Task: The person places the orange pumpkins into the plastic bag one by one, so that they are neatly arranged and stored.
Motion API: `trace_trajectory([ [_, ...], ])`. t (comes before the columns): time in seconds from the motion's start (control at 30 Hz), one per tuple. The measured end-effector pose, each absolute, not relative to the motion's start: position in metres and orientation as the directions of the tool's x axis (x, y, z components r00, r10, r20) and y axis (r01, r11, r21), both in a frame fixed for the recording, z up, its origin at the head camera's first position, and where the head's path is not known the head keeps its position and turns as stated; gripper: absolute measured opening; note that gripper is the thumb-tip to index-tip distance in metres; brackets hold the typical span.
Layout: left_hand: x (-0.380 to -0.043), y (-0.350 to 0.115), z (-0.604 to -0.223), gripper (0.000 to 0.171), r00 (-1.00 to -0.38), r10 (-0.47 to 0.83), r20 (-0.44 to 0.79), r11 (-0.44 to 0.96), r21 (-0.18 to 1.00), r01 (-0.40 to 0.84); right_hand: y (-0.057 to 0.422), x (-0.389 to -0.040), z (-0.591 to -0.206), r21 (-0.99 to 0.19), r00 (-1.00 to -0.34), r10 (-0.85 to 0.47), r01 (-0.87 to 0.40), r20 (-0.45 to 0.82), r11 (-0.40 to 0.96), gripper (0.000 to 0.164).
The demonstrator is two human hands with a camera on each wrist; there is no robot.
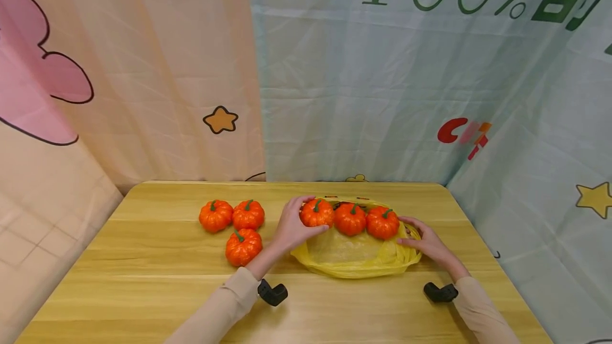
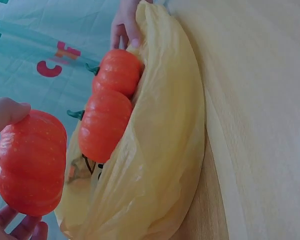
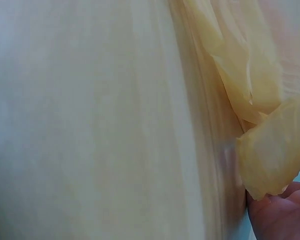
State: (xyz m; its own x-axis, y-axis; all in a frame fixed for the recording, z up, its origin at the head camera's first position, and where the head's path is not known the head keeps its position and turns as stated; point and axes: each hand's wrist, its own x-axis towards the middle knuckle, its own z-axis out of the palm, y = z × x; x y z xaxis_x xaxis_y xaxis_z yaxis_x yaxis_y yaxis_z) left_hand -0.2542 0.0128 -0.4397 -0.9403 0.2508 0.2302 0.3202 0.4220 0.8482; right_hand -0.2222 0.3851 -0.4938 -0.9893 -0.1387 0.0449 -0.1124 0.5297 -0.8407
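Observation:
My left hand [image 1: 289, 227] grips a small orange-red toy pumpkin [image 1: 315, 213] with a green stem, thumb on the near side and fingers behind. It is over the left end of a yellow plastic bag [image 1: 354, 269] that lies with its mouth spread. Two more such pumpkins, a middle one [image 1: 350, 221] and a right one [image 1: 382, 224], sit side by side at the bag's mouth. At the bag's right end my right hand [image 1: 427, 240] holds the rim between thumb and fingers. The right wrist view has the crumpled bag edge [image 3: 270, 150] against that hand.
Left of the bag, three pumpkins stand grouped on the wooden table [image 1: 143, 291]: one at left [image 1: 215, 216], one behind [image 1: 248, 215] and one nearer [image 1: 243, 248]. Printed curtains [image 1: 382, 94] hang along the table's back edge and right side.

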Motion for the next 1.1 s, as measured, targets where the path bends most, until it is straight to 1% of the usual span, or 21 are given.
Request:
trace_trajectory([
  [0.3,-0.267,0.022,-0.446,0.072,-0.926,0.283,0.250,0.489,0.793,0.364,0.384,-0.223,-0.495,-0.860,-0.989,-0.145,-0.105,0.036,0.499,0.064],
  [0.47,-0.272,0.028,-0.453,0.072,-0.922,0.283,0.265,0.523,0.763,0.380,0.384,-0.223,-0.493,-0.852,-0.990,-0.137,-0.096,0.029,0.514,0.064],
  [0.63,-0.276,0.031,-0.458,0.070,-0.915,0.272,0.299,0.580,0.708,0.404,0.384,-0.221,-0.492,-0.848,-0.991,-0.132,-0.091,0.025,0.522,0.063],
  [0.93,-0.280,0.031,-0.462,0.072,-0.915,0.246,0.319,0.637,0.659,0.401,0.383,-0.222,-0.493,-0.847,-0.990,-0.134,-0.111,0.047,0.521,0.063],
  [1.1,-0.280,0.030,-0.463,0.071,-0.919,0.242,0.310,0.647,0.655,0.391,0.383,-0.222,-0.493,-0.852,-0.987,-0.147,-0.128,0.060,0.507,0.063],
])
